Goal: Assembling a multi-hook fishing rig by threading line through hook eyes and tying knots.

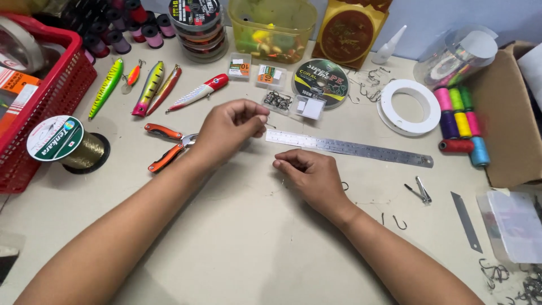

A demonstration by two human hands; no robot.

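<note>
My left hand (230, 129) hovers above the table with thumb and fingers pinched on something tiny, probably a small hook or the end of a thin line; it is too small to name. My right hand (309, 175) rests on the table just below a steel ruler (350, 148), its fingers pinched together too, seemingly on the other end of the fine line. Orange-handled pliers (166, 146) lie partly under my left hand. A loose hook (399, 223) lies right of my right wrist.
Several fishing lures (149, 87) lie at the back left beside a red basket (53, 107) and a gold line spool (70, 147). Line spools (320, 82), small hook packets (276, 101), a white ring (409, 106), coloured thread bobbins (460, 121), nail clippers (420, 192), a blade (466, 220) and a cardboard box (511, 113) surround the hands.
</note>
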